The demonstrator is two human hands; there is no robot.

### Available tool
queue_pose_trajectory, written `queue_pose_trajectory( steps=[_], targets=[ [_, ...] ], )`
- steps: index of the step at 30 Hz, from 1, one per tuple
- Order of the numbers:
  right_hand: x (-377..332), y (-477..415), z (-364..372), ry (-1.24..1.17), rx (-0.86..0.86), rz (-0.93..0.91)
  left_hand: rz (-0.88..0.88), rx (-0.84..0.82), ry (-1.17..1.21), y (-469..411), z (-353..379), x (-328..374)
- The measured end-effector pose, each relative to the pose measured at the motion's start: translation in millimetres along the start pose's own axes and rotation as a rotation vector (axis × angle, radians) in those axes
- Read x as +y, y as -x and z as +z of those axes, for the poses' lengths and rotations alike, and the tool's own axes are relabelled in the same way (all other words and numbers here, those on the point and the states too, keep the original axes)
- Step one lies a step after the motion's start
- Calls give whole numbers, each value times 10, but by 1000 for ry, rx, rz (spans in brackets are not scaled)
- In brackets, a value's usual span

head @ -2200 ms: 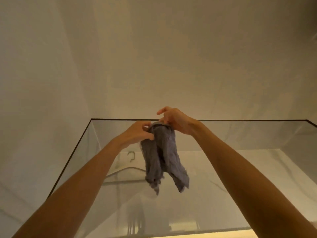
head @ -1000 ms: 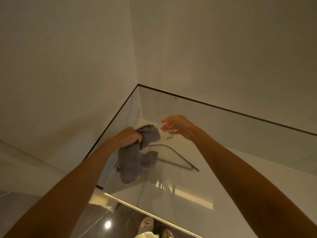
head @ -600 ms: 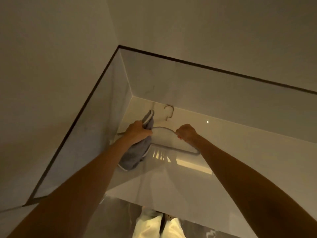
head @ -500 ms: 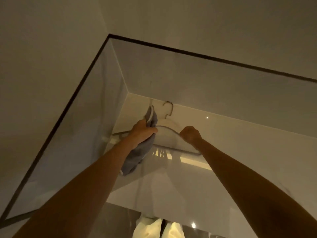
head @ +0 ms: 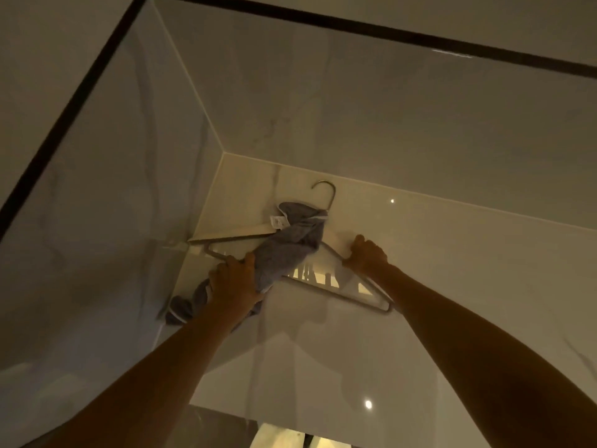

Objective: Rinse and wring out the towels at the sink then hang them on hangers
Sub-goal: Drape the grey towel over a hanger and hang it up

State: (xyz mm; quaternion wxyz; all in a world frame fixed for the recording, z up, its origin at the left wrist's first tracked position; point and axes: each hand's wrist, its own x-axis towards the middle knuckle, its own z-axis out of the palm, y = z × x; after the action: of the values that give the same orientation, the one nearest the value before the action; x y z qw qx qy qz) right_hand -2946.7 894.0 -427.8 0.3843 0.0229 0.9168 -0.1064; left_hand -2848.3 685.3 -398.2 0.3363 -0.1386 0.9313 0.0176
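Fingers [head: 232,263] of the left hand [head: 234,281] are curled round the bunched middle of a grey terry towel [head: 290,247], probably to draw it across the frame. Fingers of the right hand [head: 366,255] clench the right shoulder of a pale slim clothes hanger [head: 232,233], apparently bracing it against that pull. The towel runs from the hanger's neck, where a white label [head: 278,221] shows, down past the left wrist, its tail loose. The metal hook [head: 326,189] catches nothing visible. Behind is a glossy marble-look surface [head: 452,253] edged by black trim [head: 355,25]. Its sheen doubles the hanger's bars, so the exact threading is unclear.
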Motion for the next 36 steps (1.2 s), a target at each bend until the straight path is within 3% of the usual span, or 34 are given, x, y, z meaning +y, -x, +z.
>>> queue_pose_trajectory(
  steps=[3, 6, 11, 16, 21, 25, 28, 31, 33, 36],
  targets=[
    [69, 27, -98, -105, -75, -45, 60, -28, 265, -99, -108, -16],
    [36, 160, -198, -505, -204, -43, 78, -10, 514, -96, -370, 6],
    [-117, 496, -430, -709, -123, -108, 37, 85, 755, 36, -937, 247],
    [-115, 963, -808, -769, -54, -189, -194, -139, 1505, 313, -1391, 474],
    [-135, 1678, -1343, -794, 79, -321, -17, -354, 1952, 864, -1897, 665],
    [-133, 2384, -1792, -796, 161, -403, 159, -284, 1797, 1259, -2315, 927],
    [-90, 2818, -2044, -832, 259, -420, 232, -44, 1257, 1537, -2651, 1150],
    [50, 3199, -2221, -888, 365, -354, 416, 253, 729, 1954, -2963, 1281],
    [173, 3436, -2337, -904, 415, -333, 532, 420, 636, 2242, -3107, 1290],
    [395, 3796, -2462, -925, 495, -352, 507, 800, 678, 2585, -3100, 1225]
  ],
)
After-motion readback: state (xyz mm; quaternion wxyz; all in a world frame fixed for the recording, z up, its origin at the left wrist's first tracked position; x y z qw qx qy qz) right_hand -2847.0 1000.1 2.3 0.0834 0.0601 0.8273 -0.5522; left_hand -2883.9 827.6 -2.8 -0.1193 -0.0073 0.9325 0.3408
